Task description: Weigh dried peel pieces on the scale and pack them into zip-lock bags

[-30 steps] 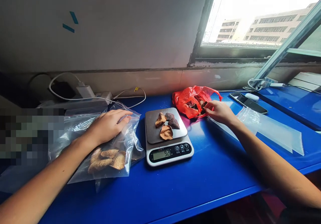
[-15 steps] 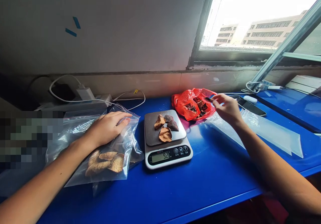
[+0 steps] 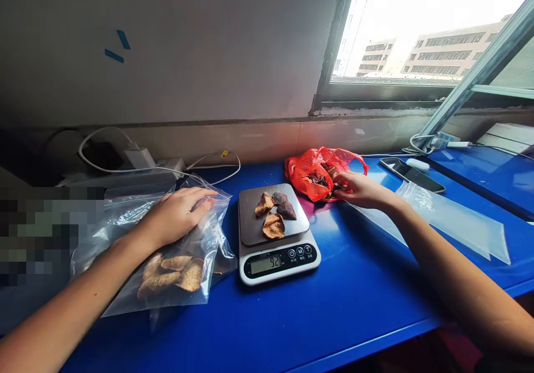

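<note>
My left hand (image 3: 183,211) rests flat with its fingers stretched out over a clear zip bag (image 3: 167,298) that holds several tan, curled dried peel pieces (image 3: 183,273). To its right, a white kitchen scale (image 3: 277,270) carries tan dried pieces (image 3: 273,225) and a dark, rough-skinned one (image 3: 285,206) on its metal plate; the display appears to read 9.2. My right hand (image 3: 361,190) reaches into a red plastic bag (image 3: 298,172) of dark reddish-brown dried pieces (image 3: 319,178). Its fingers are bent together there, and the bag and its contents hide the tips.
Clear plastic bags (image 3: 463,222) lie right of the red bag, near a phone (image 3: 411,175) and a small white case (image 3: 417,165). White cables (image 3: 208,167) and a power strip (image 3: 169,167) run along the wall. A metal frame (image 3: 471,67) slants up by the window.
My right hand has lowered into the red bag; the dark piece it held above the bag is no longer visible in its fingers. My left hand stays on the zip bag.
</note>
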### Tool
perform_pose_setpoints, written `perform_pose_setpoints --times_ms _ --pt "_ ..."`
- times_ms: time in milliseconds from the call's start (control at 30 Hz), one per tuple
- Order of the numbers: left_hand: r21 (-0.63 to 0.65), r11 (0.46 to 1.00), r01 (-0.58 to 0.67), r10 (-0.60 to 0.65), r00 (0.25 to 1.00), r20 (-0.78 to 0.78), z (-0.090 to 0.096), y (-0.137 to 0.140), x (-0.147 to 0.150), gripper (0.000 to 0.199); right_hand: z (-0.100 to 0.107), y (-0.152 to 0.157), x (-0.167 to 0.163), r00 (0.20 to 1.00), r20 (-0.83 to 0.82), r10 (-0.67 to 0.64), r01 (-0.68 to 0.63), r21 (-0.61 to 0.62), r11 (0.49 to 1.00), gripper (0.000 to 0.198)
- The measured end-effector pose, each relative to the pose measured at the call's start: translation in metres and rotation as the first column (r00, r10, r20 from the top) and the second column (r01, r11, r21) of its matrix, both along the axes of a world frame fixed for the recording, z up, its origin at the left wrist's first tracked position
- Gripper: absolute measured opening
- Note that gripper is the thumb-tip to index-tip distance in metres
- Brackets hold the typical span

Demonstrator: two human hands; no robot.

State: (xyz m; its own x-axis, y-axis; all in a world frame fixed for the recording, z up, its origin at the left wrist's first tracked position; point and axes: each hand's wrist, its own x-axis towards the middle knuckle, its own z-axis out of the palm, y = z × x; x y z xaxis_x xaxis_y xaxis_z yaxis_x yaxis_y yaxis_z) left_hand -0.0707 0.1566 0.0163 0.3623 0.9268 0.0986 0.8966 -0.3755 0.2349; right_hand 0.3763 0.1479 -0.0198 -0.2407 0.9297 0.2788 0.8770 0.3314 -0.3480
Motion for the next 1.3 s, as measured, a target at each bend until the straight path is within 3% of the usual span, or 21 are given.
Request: perform_pose_setpoints --times_ms 133,367,833,1000,1167,1300 --pt "0.0 1.0 0.0 0.0 1.0 -0.001 0.001 -0.001 0.001 0.057 -0.006 0.004 0.0 1.0 0.005 -0.001 0.001 -0.013 1.0 0.008" --pt "0.003 1.0 0.023 -0.023 1.0 0.0 0.003 -0.002 0.0 0.054 -0.01 0.007 -0.009 0.994 -0.081 -0.069 0.07 0.009 0.998 0.034" --pt "0.034 0.999 0.021 -0.02 1.0 -0.014 -0.003 0.0 0.0 0.054 0.007 -0.011 -0.009 0.951 -0.262 -0.162 0.201 0.13 0.971 0.017" --pt "0.028 0.999 0.021 -0.02 0.999 -0.029 -0.002 -0.003 0.003 0.054 0.017 -0.021 -0.02 0.959 -0.22 -0.178 0.231 0.245 0.942 0.019" --pt "0.035 0.998 0.048 -0.047 0.999 -0.016 -0.003 -0.002 0.001 0.053 0.03 -0.032 -0.038 0.979 -0.17 -0.109 0.174 0.436 0.883 0.019" --pt "0.043 0.997 0.065 -0.065 0.998 -0.01 -0.004 0.0 0.0 0.053 0.038 -0.042 -0.055 0.981 -0.195 0.007 0.081 0.441 0.894 0.017"
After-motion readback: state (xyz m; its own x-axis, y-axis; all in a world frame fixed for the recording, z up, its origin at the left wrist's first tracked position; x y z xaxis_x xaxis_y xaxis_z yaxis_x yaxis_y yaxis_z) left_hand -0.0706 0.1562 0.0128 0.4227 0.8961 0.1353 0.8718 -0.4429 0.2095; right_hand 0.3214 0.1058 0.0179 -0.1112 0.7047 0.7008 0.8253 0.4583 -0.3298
